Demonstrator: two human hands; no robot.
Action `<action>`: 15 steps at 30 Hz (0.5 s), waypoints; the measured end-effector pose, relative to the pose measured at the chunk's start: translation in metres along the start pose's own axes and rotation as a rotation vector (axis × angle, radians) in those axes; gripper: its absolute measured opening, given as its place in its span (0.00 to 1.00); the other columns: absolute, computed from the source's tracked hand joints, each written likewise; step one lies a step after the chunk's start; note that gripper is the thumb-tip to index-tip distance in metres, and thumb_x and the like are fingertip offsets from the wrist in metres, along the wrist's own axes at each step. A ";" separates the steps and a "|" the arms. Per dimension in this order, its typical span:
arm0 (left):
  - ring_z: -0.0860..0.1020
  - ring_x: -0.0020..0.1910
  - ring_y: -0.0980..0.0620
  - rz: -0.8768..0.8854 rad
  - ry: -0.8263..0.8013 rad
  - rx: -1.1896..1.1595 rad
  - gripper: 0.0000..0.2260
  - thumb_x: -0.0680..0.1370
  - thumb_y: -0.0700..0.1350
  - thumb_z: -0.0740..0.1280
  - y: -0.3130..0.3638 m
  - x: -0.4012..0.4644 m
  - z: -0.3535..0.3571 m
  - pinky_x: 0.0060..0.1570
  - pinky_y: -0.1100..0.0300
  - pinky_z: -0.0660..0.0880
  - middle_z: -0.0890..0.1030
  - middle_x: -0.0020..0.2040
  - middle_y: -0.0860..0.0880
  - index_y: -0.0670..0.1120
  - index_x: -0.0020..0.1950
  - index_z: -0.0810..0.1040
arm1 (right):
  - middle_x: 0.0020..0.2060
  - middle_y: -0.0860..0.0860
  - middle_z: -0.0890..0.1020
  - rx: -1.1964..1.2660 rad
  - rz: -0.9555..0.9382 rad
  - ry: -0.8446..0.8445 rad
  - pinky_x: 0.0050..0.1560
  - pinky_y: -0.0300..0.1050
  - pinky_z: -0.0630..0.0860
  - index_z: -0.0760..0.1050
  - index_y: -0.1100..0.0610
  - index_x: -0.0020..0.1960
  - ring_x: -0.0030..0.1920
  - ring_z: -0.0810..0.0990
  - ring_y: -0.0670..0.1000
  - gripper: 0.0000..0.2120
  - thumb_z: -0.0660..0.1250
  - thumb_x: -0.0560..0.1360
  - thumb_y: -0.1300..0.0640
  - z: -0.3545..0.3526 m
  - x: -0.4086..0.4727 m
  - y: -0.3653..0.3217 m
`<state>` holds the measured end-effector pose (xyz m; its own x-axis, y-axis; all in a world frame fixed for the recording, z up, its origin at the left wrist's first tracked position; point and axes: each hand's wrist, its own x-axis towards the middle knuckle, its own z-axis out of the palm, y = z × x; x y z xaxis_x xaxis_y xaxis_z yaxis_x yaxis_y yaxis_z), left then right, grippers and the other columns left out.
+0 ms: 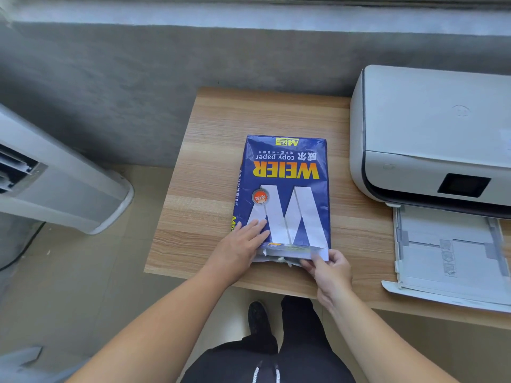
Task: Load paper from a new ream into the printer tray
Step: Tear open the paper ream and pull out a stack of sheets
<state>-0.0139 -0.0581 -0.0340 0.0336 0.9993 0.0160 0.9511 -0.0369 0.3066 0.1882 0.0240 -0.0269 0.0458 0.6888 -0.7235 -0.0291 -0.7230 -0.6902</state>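
A blue ream of copy paper point(284, 189) lies flat on the wooden table point(210, 167), its wrapper torn open at the near end where white sheets show. My left hand point(240, 248) rests flat on the ream's near left corner, fingers spread. At the torn end my right hand point(329, 268) pinches the white paper at the near right corner. A white printer point(431, 134) stands at the right, with its paper tray point(448, 255) pulled out toward me and no loose stack visible in it.
A white floor-standing appliance point(55, 183) leans at the left beside the table, with a dark cable on the tiled floor. A grey wall runs behind the table. My legs and one shoe show below the table's near edge.
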 end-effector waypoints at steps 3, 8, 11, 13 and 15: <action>0.73 0.68 0.38 0.005 -0.070 0.086 0.30 0.65 0.30 0.75 -0.010 -0.003 0.000 0.59 0.37 0.75 0.74 0.71 0.41 0.40 0.67 0.75 | 0.48 0.60 0.82 0.102 0.020 -0.040 0.52 0.53 0.82 0.70 0.61 0.50 0.41 0.86 0.55 0.04 0.61 0.81 0.69 -0.010 -0.006 0.001; 0.73 0.68 0.38 -0.030 -0.081 0.122 0.28 0.68 0.33 0.76 -0.013 -0.007 -0.001 0.56 0.40 0.77 0.74 0.71 0.42 0.41 0.66 0.74 | 0.52 0.64 0.82 0.116 0.061 -0.104 0.41 0.45 0.86 0.70 0.63 0.56 0.47 0.85 0.61 0.05 0.58 0.82 0.69 -0.025 -0.016 0.010; 0.73 0.68 0.37 -0.036 -0.089 0.122 0.25 0.69 0.34 0.75 -0.011 -0.008 -0.002 0.56 0.41 0.77 0.74 0.70 0.41 0.40 0.66 0.75 | 0.54 0.63 0.83 0.035 0.096 -0.122 0.42 0.44 0.86 0.72 0.66 0.58 0.49 0.85 0.61 0.07 0.59 0.82 0.69 -0.030 -0.016 0.012; 0.72 0.69 0.37 -0.046 -0.098 0.116 0.24 0.70 0.34 0.75 -0.011 -0.009 -0.001 0.56 0.40 0.77 0.74 0.70 0.41 0.40 0.65 0.76 | 0.54 0.62 0.84 -0.032 0.138 -0.157 0.46 0.47 0.85 0.76 0.67 0.57 0.52 0.84 0.60 0.08 0.61 0.80 0.70 -0.030 -0.011 0.004; 0.72 0.69 0.37 -0.054 -0.109 0.108 0.24 0.70 0.35 0.75 -0.011 -0.009 0.001 0.57 0.40 0.76 0.74 0.70 0.41 0.40 0.65 0.76 | 0.54 0.60 0.85 -0.126 0.165 -0.196 0.51 0.51 0.83 0.80 0.65 0.55 0.54 0.84 0.59 0.08 0.66 0.78 0.68 -0.028 -0.002 -0.006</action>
<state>-0.0247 -0.0667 -0.0383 0.0094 0.9947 -0.1028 0.9797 0.0114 0.2004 0.2164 0.0253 -0.0209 -0.1432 0.5498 -0.8229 0.1046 -0.8184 -0.5650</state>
